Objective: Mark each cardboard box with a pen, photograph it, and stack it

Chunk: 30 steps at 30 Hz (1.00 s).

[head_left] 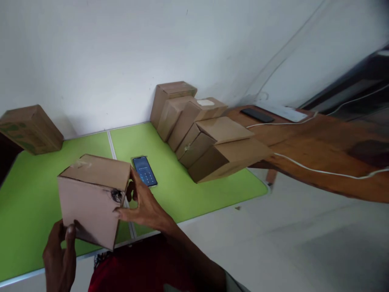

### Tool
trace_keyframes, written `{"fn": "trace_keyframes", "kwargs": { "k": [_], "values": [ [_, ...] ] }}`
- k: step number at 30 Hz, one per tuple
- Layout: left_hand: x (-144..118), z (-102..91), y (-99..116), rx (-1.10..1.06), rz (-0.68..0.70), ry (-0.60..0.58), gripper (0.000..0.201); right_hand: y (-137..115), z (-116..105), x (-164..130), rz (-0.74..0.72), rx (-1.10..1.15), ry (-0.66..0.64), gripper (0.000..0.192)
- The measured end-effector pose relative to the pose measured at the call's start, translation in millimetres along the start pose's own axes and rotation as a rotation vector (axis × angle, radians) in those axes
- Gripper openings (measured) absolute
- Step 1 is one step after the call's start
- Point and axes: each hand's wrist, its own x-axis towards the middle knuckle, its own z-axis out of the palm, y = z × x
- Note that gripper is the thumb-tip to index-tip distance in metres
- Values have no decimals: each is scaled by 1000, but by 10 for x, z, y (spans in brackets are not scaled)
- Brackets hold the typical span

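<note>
The right hand (146, 205) was spread open, its fingers pressed flat against the right face of a small cardboard box (92, 194), with the thumb lying along the box's front right edge near a dark smudge. The left hand (60, 253) was curled partly closed at the box's lower left corner, thumb on the front face, the other fingers hidden beneath. Between them the two hands held the box tilted, just above the near edge of the green table (30, 202).

At 1 o'clock from the right hand, close by, a phone (145, 170) lay flat on the table with its screen lit. Farther out at 1 to 2 o'clock, a row of cardboard boxes (206, 134) leaned against one another, running from the white wall (121, 52) toward the table's right edge. At 10 o'clock from the held box, well apart, a single box (30, 127) sat by the wall. At 2 o'clock beyond the row stood a wooden table (319, 150) bearing a dark phone (257, 115) and white cables (319, 171).
</note>
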Motion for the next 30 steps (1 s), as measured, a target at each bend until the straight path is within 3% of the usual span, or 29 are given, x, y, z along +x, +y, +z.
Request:
{"fn": "trace_keyframes", "kwargs": {
  "k": [4, 6, 8, 13, 16, 20, 25, 30],
  "values": [
    [-48, -183, -201, 114, -47, -64, 85, 18, -18, 163, 70, 12, -56, 95],
    [8, -235, -189, 125, -41, -39, 93, 57, 4, 200, 131, 3, -93, 88],
    [80, -235, -31, 67, -13, 2, 102, 76, 47, 211, 163, -10, -137, 85],
    [244, -67, 608, 22, 74, 135, 131, 6, 118, 208, 178, -86, -257, 87],
    [293, 32, 759, 0, 137, 154, 124, -12, 116, 218, 184, -123, -190, 86],
    [271, 86, 757, 12, 133, 192, 121, 6, 148, 238, 173, -165, -112, 83],
    [239, 58, 832, 92, 248, 240, 123, -65, 263, 273, 148, -256, -81, 69],
    [348, -25, 854, 177, 349, 247, 100, -143, 346, 304, 167, -287, -85, 75]
  ]
}}
